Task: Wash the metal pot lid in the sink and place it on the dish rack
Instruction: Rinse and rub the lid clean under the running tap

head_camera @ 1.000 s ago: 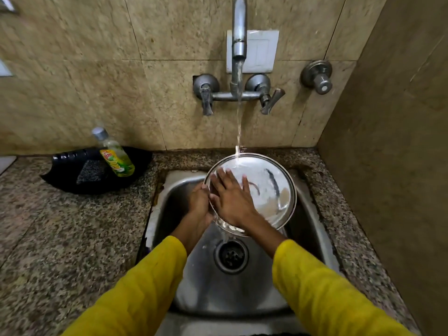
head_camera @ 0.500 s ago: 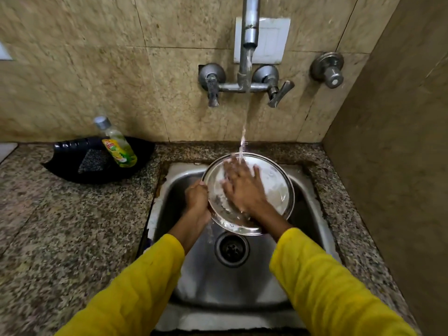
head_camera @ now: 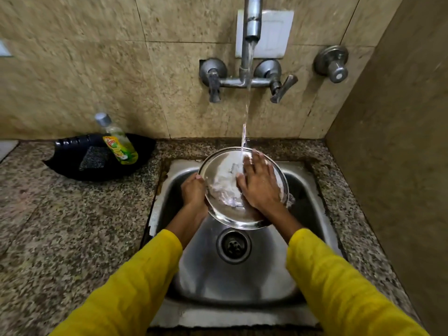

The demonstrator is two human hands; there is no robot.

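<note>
Now metal pot lid (head_camera: 224,190) tilted facing camera (soapy), hands (head_camera: 260,187) gripping

A green-and-yellow dish soap bottle (head_camera: 118,141) with a grey cap leans in a black tray (head_camera: 72,163) at the left of the frame, beside a dark scrubbing pad (head_camera: 93,160). The tray sits on a speckled granite counter (head_camera: 60,226). At upper right, a round metal valve knob (head_camera: 333,64) is fixed to the beige tiled wall (head_camera: 84,69), with a white switch plate (head_camera: 274,32) at top centre.
</note>
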